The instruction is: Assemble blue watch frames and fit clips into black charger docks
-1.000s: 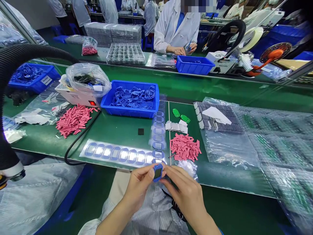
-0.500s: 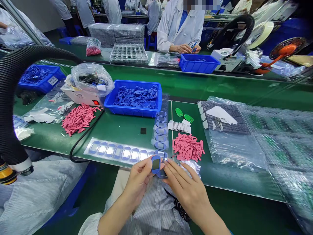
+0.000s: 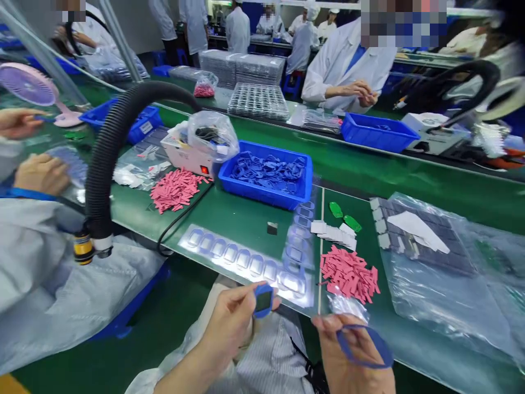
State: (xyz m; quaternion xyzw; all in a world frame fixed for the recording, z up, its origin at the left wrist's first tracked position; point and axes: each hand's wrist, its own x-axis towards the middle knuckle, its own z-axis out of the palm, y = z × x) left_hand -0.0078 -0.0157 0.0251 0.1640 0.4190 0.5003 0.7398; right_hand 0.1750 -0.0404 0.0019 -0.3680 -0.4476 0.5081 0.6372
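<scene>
My left hand [image 3: 232, 320] pinches a small blue-framed display [image 3: 263, 301] with a dark screen, above my lap by the table's front edge. My right hand [image 3: 334, 350] is apart from it, to the right, fingers curled around a thin blue oval ring [image 3: 365, 346]. Fingers show through the ring's middle; whether clear film fills it I cannot tell. Just beyond my hands lies a clear strip [image 3: 241, 264] of blue-outlined oval pieces, meeting a second strip [image 3: 296, 241] that runs away from me. A pile of pink strips [image 3: 348, 273] lies beyond my right hand.
A blue bin [image 3: 266, 191] of blue frames stands mid-table. Near it are a black square [image 3: 272, 227], white pieces [image 3: 334, 234] and green pieces [image 3: 351, 223]. Plastic sheeting [image 3: 443, 306] covers the right. A black hose [image 3: 100, 180] arches at left, beside a co-worker's hands [image 3: 41, 174].
My hands have drawn apart. The right one has moved right and turned over, now with the blue oval ring in its fingers; the left keeps the display. The view has swung left.
</scene>
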